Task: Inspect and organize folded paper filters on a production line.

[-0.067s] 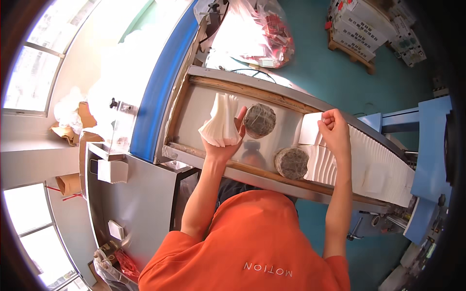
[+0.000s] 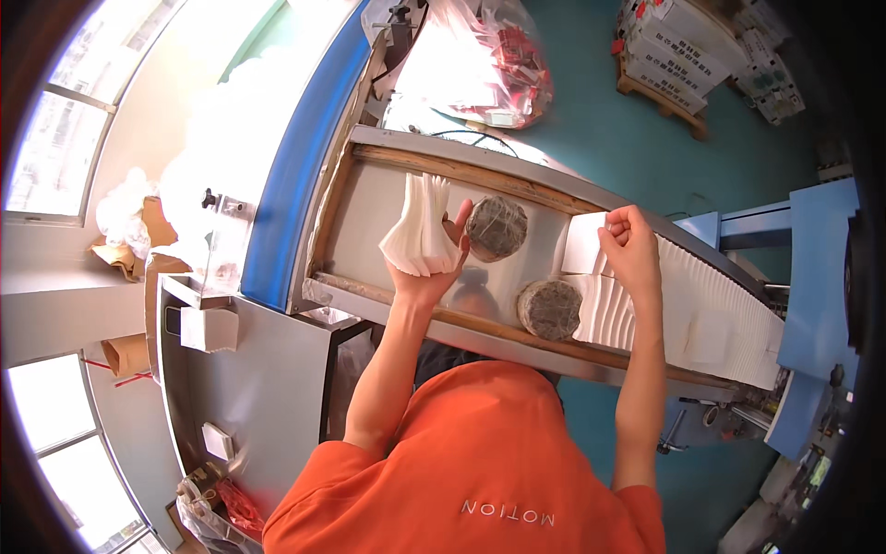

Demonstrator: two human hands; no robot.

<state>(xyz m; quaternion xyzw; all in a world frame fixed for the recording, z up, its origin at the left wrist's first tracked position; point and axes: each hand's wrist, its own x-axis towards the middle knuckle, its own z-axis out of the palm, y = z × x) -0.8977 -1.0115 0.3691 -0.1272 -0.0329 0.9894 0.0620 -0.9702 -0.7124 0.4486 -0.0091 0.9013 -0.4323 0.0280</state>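
Observation:
A fanned bundle of folded white paper napkins (image 2: 412, 231) stands in my left hand (image 2: 432, 280), the fingers wrapped around its right side. Just beyond those fingertips a round grey block wrapped in clear film (image 2: 496, 228) rests on the metal trough (image 2: 374, 198). My right hand (image 2: 632, 251) is closed in a pinch at the upper edge of the end napkins (image 2: 583, 245) of a long row. A second wrapped round block (image 2: 549, 310) sits against the near part of that row. The right fingertips partly cover what they pinch.
The napkin row (image 2: 711, 309) runs along the trough toward a blue machine (image 2: 821, 286) on the right. Wooden rails (image 2: 480, 168) line the trough. A blue belt (image 2: 300, 175) and a metal cabinet (image 2: 268, 369) stand left. Beyond are a clear bag (image 2: 512, 78) and stacked cartons (image 2: 678, 55).
The view has shifted slightly, moving the scene a little left in the picture. Both hands keep nearly the same places against the napkins.

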